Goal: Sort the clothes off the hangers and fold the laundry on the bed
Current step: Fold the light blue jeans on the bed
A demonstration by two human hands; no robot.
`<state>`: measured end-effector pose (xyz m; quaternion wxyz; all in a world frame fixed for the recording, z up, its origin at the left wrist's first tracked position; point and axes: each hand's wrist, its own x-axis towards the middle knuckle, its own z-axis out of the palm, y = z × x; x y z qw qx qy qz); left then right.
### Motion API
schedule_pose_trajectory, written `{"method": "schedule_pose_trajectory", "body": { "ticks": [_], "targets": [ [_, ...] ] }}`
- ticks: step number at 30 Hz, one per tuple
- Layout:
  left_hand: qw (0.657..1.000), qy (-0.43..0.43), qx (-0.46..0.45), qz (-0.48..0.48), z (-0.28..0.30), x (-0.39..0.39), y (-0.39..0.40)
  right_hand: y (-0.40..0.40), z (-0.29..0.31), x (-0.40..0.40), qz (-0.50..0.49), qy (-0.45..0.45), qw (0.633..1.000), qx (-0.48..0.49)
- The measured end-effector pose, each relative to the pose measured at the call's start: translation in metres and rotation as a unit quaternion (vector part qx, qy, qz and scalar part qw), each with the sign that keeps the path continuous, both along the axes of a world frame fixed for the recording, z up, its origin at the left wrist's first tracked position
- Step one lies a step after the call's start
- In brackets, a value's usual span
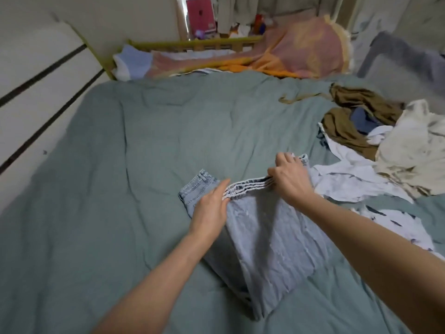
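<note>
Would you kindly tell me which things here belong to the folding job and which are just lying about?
Part of the job:
- jeans, under the left hand and gripped by the right hand
- unfolded clothes pile
- green bedcover

Just lying about:
- pink-and-orange blanket
- pink box

The jeans (269,237) were pale, washed-out blue denim with whitish frayed hems. The bed cover (144,145) under them was a plain muted sage green. In the clothes pile, one garment (346,133) was olive brown, another (414,145) cream with grey smudges, and a white cloth (395,227) carried small dark dashes. A blanket (310,49) at the head was pink with orange and yellow patches. The bed frame (192,43) was yellow-green, the box (199,14) beyond it magenta.
</note>
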<state>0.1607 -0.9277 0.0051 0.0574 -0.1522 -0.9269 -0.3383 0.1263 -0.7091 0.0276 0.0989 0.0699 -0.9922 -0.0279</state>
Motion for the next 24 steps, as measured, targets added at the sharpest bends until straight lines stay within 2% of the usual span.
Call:
{"method": "schedule_pose_trajectory", "body": {
  "ticks": [3,6,8,11,16,19,23,24],
  "targets": [
    [0.998,-0.027,0.044,0.047,-0.031,-0.028,-0.031,-0.008,-0.034,-0.054,0.113,0.006,0.992,0.051],
    [0.993,-0.041,0.042,0.107,-0.070,-0.060,-0.067,-0.021,-0.067,-0.098,0.195,0.012,0.975,0.103],
    [0.989,-0.052,0.035,0.133,-0.094,-0.082,-0.089,-0.041,-0.088,-0.125,0.221,0.000,0.971,0.096],
    [0.982,-0.065,0.005,0.178,-0.130,-0.112,-0.117,-0.078,-0.126,-0.164,0.222,-0.056,0.968,0.102],
    [0.970,-0.088,-0.028,0.224,-0.190,-0.156,-0.145,-0.134,-0.184,-0.221,0.245,0.000,0.959,0.141],
    [0.966,-0.101,-0.042,0.235,-0.224,-0.184,-0.152,-0.155,-0.209,-0.247,0.164,-0.003,0.972,0.169],
    [0.952,-0.156,-0.126,0.232,-0.261,-0.208,-0.157,-0.170,-0.250,-0.273,0.141,-0.011,0.965,0.219],
    [0.948,-0.163,-0.150,0.230,-0.268,-0.212,-0.155,-0.168,-0.260,-0.277,0.147,0.015,0.966,0.212]
  ]
}}
